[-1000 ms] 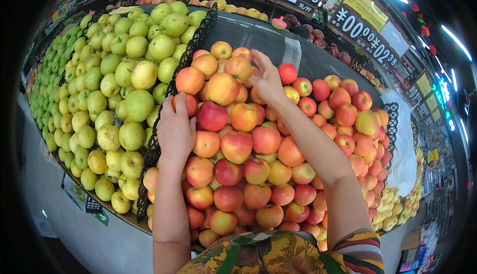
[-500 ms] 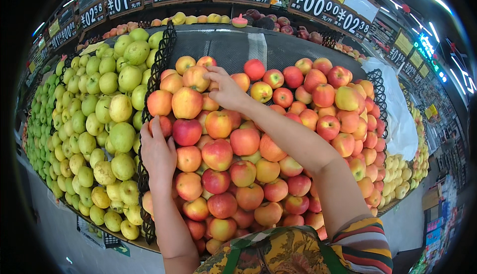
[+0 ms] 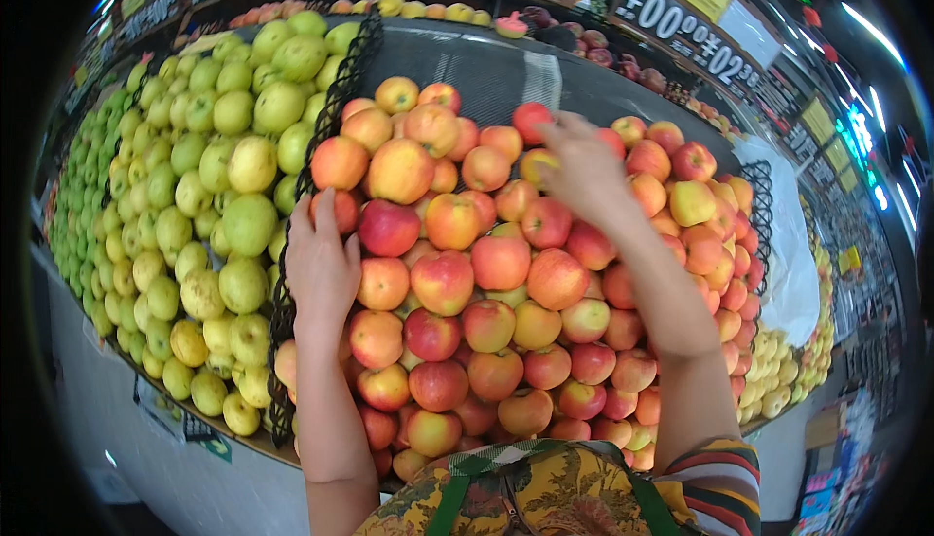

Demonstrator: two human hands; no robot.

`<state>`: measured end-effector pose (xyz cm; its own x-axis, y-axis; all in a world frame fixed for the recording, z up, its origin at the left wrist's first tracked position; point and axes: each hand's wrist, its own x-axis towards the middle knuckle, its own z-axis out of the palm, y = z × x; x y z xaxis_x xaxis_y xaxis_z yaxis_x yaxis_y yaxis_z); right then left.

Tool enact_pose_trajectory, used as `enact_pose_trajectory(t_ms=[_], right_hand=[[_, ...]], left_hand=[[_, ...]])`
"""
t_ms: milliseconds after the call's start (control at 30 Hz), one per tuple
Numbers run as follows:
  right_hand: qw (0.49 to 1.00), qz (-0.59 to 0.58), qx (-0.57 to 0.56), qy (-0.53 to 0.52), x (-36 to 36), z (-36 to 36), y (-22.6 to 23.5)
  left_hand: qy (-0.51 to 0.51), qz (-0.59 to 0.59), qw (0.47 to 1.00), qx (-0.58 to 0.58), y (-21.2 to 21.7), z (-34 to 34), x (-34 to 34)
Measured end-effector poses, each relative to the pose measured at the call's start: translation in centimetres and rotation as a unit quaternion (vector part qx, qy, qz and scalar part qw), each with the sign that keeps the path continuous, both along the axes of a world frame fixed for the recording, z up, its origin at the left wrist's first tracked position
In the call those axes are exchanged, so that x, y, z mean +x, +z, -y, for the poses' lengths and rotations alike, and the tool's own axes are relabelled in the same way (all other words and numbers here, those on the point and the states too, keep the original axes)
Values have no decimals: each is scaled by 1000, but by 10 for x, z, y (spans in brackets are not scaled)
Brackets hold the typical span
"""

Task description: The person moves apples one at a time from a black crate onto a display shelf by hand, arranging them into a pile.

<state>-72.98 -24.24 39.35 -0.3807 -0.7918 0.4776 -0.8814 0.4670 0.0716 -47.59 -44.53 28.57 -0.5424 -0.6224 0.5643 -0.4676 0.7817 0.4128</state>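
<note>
Red-and-yellow blushed apples [image 3: 501, 262] fill the middle bin; yellow-green apples [image 3: 219, 161] the left one. Black mesh divider [image 3: 336, 108] between. Bag [image 3: 545, 492]: yellow floral print, green straps; sleeve [image 3: 715, 468] striped red, yellow, dark.

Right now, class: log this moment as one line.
left hand: flat on red apples beside black divider | right hand: reaching a yellowish apple | green apples left

A sloping display stand [image 3: 506, 74] carries heaped red apples [image 3: 486, 273] in its middle section. Black mesh dividers [image 3: 336, 108] part them from green apples [image 3: 204, 186] toward its left edge and yellow fruit [image 3: 778, 380] at its right edge.
</note>
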Motion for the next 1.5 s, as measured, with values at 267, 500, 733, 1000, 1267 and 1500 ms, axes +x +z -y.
enact_pose_trajectory(t_ms=[267,500,733,1000,1267,1500], right_hand=[[959,-91,185,-192,-35,-89,-14],[972,-37,131,-190,-24,-59,-6],[972,-6,62,226,26,20,-13],[881,305,5,361,13,41,-36],[910,342,-131,192,18,51,-56],[957,192,-107,189,30,58,-54]], left_hand=[[25,15,1000,4,4,-1,1],[19,9,1000,-10,3,-2,0],[23,17,1000,3,3,-2,3],[22,15,1000,-13,3,-4,0],[29,13,999,-15,0,-1,-2],[24,3,999,-22,0,-1,-2]])
